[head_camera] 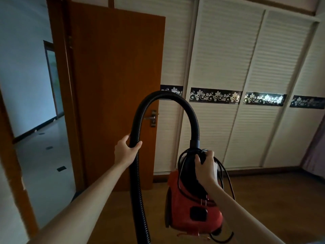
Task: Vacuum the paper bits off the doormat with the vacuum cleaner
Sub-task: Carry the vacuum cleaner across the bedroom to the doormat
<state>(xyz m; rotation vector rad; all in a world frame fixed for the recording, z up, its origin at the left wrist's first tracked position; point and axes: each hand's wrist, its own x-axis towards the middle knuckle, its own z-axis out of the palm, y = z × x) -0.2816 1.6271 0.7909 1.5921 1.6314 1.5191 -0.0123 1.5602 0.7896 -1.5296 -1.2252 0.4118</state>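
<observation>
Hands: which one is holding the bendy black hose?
The left hand grips the black hose; the right hand holds the top of the red vacuum cleaner instead.

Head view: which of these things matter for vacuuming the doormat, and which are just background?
For the job: red vacuum cleaner, held at its top by the right hand; black hose, gripped by the left hand; power cord, looped beside the right hand. The doormat is not in view.
Background: open wooden door; louvred wardrobe doors.
</observation>
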